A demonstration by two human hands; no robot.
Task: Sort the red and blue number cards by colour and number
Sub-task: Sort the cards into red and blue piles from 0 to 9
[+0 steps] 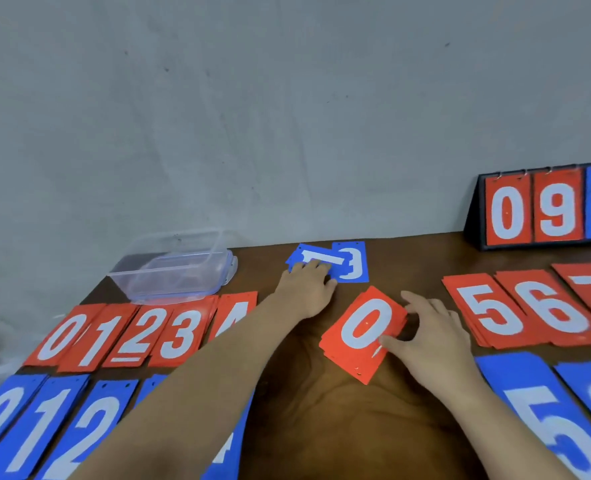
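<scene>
The left hand (306, 289) reaches to the far edge of the counter (322, 410). Its fingers lie fairly flat on a blue 1 card (335, 259) that is turned sideways and overlaps a blue 3 card (354, 268) just beside it.

The right hand (432, 341) grips a stack of red cards (360, 327) with a 0 on top in the middle of the counter, thumb on the stack's near edge and fingers curled at its right edge.

Along the left side lie red piles 0 to 4 (141, 334), with blue piles 0, 1, 2 (44, 427) in a nearer row. On the right side lie red piles 5, 6, 7 (529, 310), and a blue 5 pile (547, 410) sits nearer.

A clear plastic box (173, 268) stands at the far left corner and a flip scoreboard (543, 209) at the far right.
</scene>
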